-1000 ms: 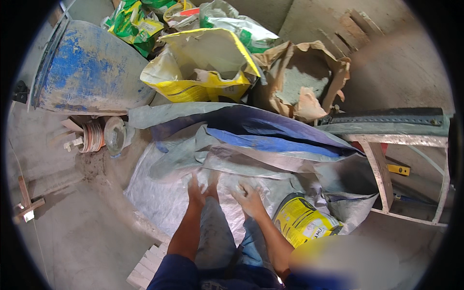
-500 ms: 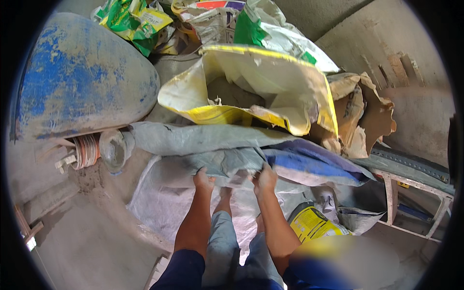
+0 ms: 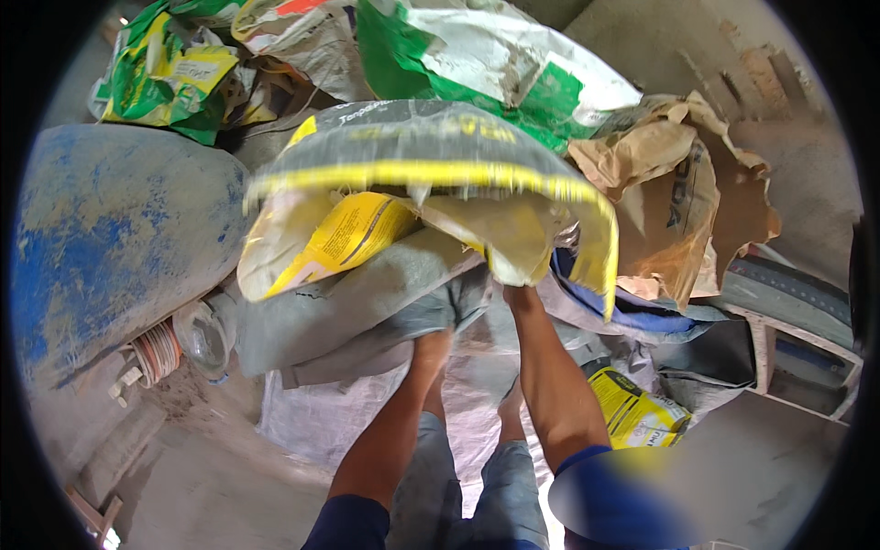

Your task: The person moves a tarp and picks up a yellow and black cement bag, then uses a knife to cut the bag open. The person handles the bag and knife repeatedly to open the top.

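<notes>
Both arms reach forward into a raised grey tarpaulin (image 3: 367, 293), which bunches up around my hands. My left hand (image 3: 434, 343) grips its fold, fingers mostly tucked into the sheet. Farther right, my right hand (image 3: 520, 295) holds the sheet too; its fingers are hidden under the flap of a large sack. That sack (image 3: 431, 137), dark with a yellow rim, lies tipped over the tarpaulin with its mouth toward me. Part of its pale inside shows, with a yellow printed piece (image 3: 357, 229) in it. The tarpaulin's blue-lined part (image 3: 642, 312) lies at the right.
A dusty blue barrel (image 3: 119, 238) is at the left, with a coil of cord (image 3: 158, 356) and a clear round container (image 3: 203, 339) below it. Behind are green-and-white sacks (image 3: 495, 64); torn brown paper (image 3: 674, 192) is at the right. A yellow bag (image 3: 637, 408) and metal frame (image 3: 765, 357) lie right.
My hands have raised the tarpaulin and pushed it forward. The yellow-rimmed sack, formerly open upward, has tipped toward me over it. The view has also shifted.
</notes>
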Available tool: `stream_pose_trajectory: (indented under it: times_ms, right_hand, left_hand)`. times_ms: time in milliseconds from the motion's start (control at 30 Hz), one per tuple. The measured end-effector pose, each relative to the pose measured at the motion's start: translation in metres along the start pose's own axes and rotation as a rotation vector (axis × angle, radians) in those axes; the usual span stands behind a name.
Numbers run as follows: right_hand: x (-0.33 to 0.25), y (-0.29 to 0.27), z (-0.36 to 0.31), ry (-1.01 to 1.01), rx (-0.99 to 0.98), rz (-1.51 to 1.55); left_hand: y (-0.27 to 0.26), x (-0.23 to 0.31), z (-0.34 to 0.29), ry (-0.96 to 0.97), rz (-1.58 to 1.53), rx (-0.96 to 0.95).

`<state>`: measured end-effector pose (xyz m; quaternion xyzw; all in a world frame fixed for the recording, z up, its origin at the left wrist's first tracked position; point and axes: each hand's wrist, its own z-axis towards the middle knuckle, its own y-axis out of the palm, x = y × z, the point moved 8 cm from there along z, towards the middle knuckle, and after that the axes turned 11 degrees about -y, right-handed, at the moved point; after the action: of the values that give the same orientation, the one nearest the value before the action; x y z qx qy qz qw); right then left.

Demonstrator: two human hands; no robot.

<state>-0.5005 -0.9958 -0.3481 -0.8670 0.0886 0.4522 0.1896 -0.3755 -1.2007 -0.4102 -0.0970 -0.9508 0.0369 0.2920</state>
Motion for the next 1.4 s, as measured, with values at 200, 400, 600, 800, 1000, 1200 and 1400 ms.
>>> stream_pose_trajectory:
  times_ms: [200,400,600,800,1000,1200,1400]
  right_hand:
    - [0.021,-0.015,0.029,-0.096,-0.113,-0.408]
    - [0.057,-0.075,-0.11,0.001,-0.091,-0.338]
    - [0.144,-0.202,-0.348,0.36,0.128,-0.301]
    - [0.193,-0.273,-0.51,0.44,0.381,-0.136]
    - [0.241,-0.289,-0.543,0.326,0.362,-0.093]
    - [0.256,-0.324,-0.603,0.422,0.587,0.289]
    - [0.286,-0.411,-0.643,0.451,0.735,0.466]
  left_hand:
    - [0.072,0.028,0.065,0.54,0.929,0.151]
    - [0.055,0.02,0.121,0.325,0.343,-0.02]
    - [0.057,-0.005,0.07,-0.286,-0.136,-0.236]
    - [0.038,0.027,-0.059,-0.368,-0.148,0.023]
    - [0.042,0.017,-0.108,-0.461,0.119,0.123]
    - [0.093,-0.027,-0.151,-0.461,0.781,-0.136]
    - [0.29,-0.064,-0.278,-0.222,1.049,-0.428]
